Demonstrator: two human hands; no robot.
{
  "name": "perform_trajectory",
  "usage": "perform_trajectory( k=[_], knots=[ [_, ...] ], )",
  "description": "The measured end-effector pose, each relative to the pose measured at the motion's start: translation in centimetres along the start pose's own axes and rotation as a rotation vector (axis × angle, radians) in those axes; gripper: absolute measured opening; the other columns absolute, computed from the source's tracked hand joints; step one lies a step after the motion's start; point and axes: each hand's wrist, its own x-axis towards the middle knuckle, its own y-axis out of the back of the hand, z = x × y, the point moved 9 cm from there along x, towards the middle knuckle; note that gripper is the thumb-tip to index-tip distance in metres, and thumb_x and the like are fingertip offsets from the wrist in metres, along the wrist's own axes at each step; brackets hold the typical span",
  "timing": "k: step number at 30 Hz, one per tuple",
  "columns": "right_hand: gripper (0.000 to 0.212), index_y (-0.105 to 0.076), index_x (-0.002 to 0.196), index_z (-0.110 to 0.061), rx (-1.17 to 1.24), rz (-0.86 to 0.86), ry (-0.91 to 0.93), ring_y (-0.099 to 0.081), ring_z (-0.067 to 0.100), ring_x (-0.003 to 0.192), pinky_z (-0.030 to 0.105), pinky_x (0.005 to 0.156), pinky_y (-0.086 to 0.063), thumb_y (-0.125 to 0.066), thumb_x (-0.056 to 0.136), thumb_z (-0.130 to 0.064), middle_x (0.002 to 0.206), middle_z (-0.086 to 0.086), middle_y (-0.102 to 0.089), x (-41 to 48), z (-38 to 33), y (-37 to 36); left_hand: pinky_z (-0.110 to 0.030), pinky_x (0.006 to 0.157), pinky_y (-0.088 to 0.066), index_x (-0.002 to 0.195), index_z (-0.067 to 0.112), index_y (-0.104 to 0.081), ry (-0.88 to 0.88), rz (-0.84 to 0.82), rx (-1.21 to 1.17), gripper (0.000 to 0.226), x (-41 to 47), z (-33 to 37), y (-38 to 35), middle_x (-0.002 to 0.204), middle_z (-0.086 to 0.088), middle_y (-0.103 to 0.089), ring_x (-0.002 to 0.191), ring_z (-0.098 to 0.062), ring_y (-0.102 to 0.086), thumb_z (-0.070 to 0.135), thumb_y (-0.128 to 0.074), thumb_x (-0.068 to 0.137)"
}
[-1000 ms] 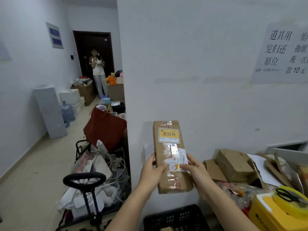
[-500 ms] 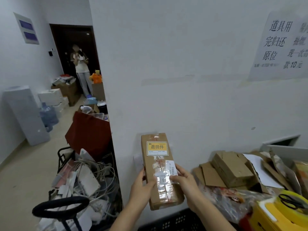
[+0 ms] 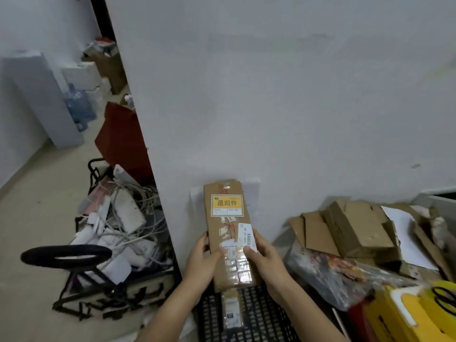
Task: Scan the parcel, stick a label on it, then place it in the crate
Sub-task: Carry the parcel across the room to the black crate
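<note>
A long brown cardboard parcel (image 3: 228,225) stands upright in front of the white wall, held by both hands. It carries a yellow label (image 3: 227,204) near its top and a white barcode label (image 3: 247,236) on its right edge. My left hand (image 3: 203,262) grips the parcel's lower left side. My right hand (image 3: 265,259) grips the lower right side, thumb on the barcode label. Directly below the parcel sits a black perforated crate (image 3: 261,317) with another parcel (image 3: 232,312) lying inside.
A cart (image 3: 108,275) full of cables and white boxes, with a black loop handle (image 3: 65,255), stands at left. Flattened cardboard boxes (image 3: 350,230) are piled at right. A yellow item (image 3: 417,314) sits at bottom right. A corridor opens at far left.
The parcel and both hands have come lower, over the black crate. My view has tilted downward and to the right, so the doorway and the person in the corridor are out of sight.
</note>
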Motion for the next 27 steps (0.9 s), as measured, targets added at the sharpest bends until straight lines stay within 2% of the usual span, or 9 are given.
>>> perform_trajectory(
  k=[3,9,13,15,17,19,21,23,27],
  knots=[
    [0.044,-0.059,0.118,-0.046,0.005,-0.073,-0.072,-0.069,0.021,0.108,0.043,0.097,-0.054,-0.050,0.097,-0.009,0.119,-0.001,-0.072,1.2,2.8,0.0,-0.028,0.077,-0.055,0.125,0.037,-0.048,0.029,-0.004,-0.009,0.043,0.6,-1.8,-0.7,0.113,0.006,-0.068,0.097,-0.012,-0.067,0.011,-0.051,0.092],
    [0.075,-0.050,0.108,-0.063,-0.022,-0.253,-0.299,-0.069,0.017,0.105,0.034,0.081,-0.058,-0.060,0.084,0.007,0.108,-0.009,-0.073,1.6,9.9,-0.1,-0.023,0.075,-0.052,0.139,0.032,-0.033,0.195,0.010,-0.004,0.044,0.7,-9.4,-1.1,0.118,0.005,-0.062,0.098,-0.010,-0.063,0.020,-0.043,0.098],
    [0.093,-0.038,0.128,-0.062,-0.020,-0.277,-0.418,-0.065,0.022,0.112,0.042,0.082,-0.060,-0.056,0.079,0.016,0.122,-0.009,-0.066,1.5,14.5,0.9,-0.024,0.077,-0.050,0.142,0.023,-0.030,0.286,0.004,0.027,0.048,1.1,-13.9,-1.9,0.128,0.000,-0.056,0.105,-0.016,-0.060,0.022,-0.045,0.097],
    [0.093,-0.036,0.134,-0.057,0.004,-0.251,-0.457,-0.063,0.024,0.115,0.040,0.076,-0.061,-0.057,0.079,0.014,0.127,-0.009,-0.062,1.9,16.6,1.6,-0.023,0.077,-0.049,0.139,0.020,-0.032,0.306,0.016,0.030,0.048,1.4,-15.3,-2.3,0.123,0.001,-0.056,0.102,-0.015,-0.059,0.021,-0.050,0.095],
    [0.085,-0.038,0.139,-0.042,0.018,-0.200,-0.507,-0.063,0.025,0.114,0.040,0.074,-0.061,-0.063,0.077,0.011,0.132,-0.008,-0.058,2.5,19.1,2.5,-0.019,0.066,-0.046,0.128,0.016,-0.038,0.327,0.055,0.002,0.041,1.7,-16.7,-2.3,0.111,0.003,-0.055,0.089,-0.006,-0.058,0.015,-0.055,0.092],
    [0.066,-0.051,0.125,-0.035,0.032,-0.160,-0.534,-0.066,0.025,0.109,0.040,0.072,-0.060,-0.067,0.076,0.007,0.132,-0.009,-0.059,3.0,21.5,3.2,-0.019,0.061,-0.045,0.121,0.013,-0.040,0.368,0.087,-0.018,0.038,1.9,-18.5,-2.3,0.100,0.007,-0.056,0.083,-0.003,-0.057,0.014,-0.060,0.088],
    [0.059,-0.055,0.117,-0.034,0.051,-0.122,-0.567,-0.068,0.028,0.107,0.048,0.079,-0.060,-0.069,0.074,0.005,0.128,-0.009,-0.062,3.1,23.7,3.7,-0.020,0.060,-0.045,0.120,0.010,-0.041,0.397,0.097,-0.018,0.040,1.9,-20.3,-2.3,0.097,0.009,-0.055,0.082,-0.004,-0.058,0.016,-0.063,0.087],
    [0.062,-0.055,0.123,-0.028,0.073,-0.095,-0.589,-0.069,0.029,0.105,0.051,0.084,-0.056,-0.069,0.073,0.006,0.124,-0.007,-0.065,3.2,25.7,3.9,-0.018,0.058,-0.045,0.117,0.009,-0.040,0.426,0.103,-0.010,0.038,1.9,-22.3,-2.4,0.097,0.005,-0.055,0.081,-0.005,-0.058,0.016,-0.062,0.088],
    [0.058,-0.057,0.125,-0.019,0.129,-0.079,-0.640,-0.069,0.027,0.101,0.037,0.070,-0.059,-0.062,0.077,0.014,0.120,0.000,-0.070,3.1,28.9,3.7,-0.020,0.059,-0.048,0.109,0.012,-0.043,0.481,0.127,-0.086,0.028,1.4,-26.1,-2.6,0.095,0.004,-0.056,0.080,-0.007,-0.059,0.010,-0.061,0.087]
  ],
)
